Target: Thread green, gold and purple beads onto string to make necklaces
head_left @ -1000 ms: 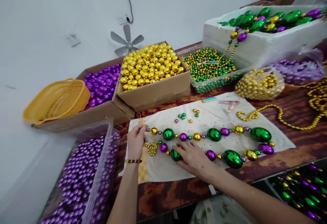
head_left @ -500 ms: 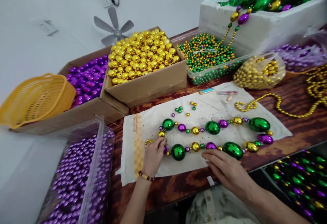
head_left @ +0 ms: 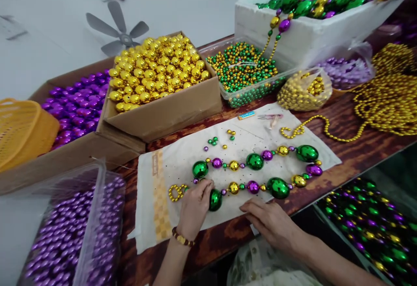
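Note:
A bead necklace (head_left: 253, 187) of green, purple and gold beads lies in a long loop on a white cloth (head_left: 182, 155). At the loop's left end, my left hand (head_left: 195, 205) is closed in a pinch on the necklace, beside a large green bead (head_left: 215, 200), and covers some beads. A short coil of small gold beads (head_left: 176, 193) lies left of those fingers. My right hand (head_left: 273, 223) is below the loop, near the cloth's front edge. Its fingers are pressed together, and whatever is at their tips is too small to make out.
Behind the cloth stand a carton of gold beads (head_left: 163, 71), a tub of small green and gold beads (head_left: 243, 71) and a foam box (head_left: 309, 38). Purple beads (head_left: 65, 234) fill a clear bin at left. Loose beads (head_left: 213, 141) and thread snips (head_left: 270, 116) lie on the cloth.
The view has swung to the right, so everything sits further left. My left fingers have moved over the gold bead at the loop's left end, hiding it. My right hand stays below the loop.

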{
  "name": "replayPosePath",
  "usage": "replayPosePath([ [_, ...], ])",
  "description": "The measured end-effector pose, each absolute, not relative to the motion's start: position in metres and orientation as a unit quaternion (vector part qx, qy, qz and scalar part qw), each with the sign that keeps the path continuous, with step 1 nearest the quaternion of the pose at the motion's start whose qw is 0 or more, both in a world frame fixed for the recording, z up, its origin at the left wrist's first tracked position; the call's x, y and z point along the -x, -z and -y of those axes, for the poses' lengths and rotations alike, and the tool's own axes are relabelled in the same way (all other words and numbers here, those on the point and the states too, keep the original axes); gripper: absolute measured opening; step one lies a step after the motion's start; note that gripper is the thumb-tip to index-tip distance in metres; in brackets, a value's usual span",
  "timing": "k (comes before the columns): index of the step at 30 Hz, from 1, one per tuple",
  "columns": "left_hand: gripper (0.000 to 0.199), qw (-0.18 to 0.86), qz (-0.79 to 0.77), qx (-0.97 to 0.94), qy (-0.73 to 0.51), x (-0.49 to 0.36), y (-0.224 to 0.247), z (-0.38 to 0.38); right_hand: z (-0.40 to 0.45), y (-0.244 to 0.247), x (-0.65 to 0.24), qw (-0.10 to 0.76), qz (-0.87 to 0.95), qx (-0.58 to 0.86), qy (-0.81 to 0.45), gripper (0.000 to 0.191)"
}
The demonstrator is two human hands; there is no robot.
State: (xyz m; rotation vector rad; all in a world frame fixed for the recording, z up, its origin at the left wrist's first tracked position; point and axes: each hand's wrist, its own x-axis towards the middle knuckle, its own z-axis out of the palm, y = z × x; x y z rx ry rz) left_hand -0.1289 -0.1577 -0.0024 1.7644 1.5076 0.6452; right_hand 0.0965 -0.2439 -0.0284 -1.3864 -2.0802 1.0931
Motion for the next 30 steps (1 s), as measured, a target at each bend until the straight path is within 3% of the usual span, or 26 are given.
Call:
replayPosePath([
  [8, 0.021, 0.35, -0.59, -0.695, -0.216, 0.136, 0.016, 0.162, 0.247, 0.052, -0.085, 0.2, 0.694, 0.529, -0.445, 0.07],
  [18, 0.025, 0.379, -0.622, -0.639, -0.246, 0.148, 0.019, 0.166, 0.25, 0.048, -0.091, 0.172, 0.689, 0.52, -0.475, 0.074],
  [30, 0.039, 0.414, -0.676, -0.541, -0.282, 0.166, 0.014, 0.165, 0.261, 0.044, -0.11, 0.211, 0.672, 0.546, -0.454, 0.081],
])
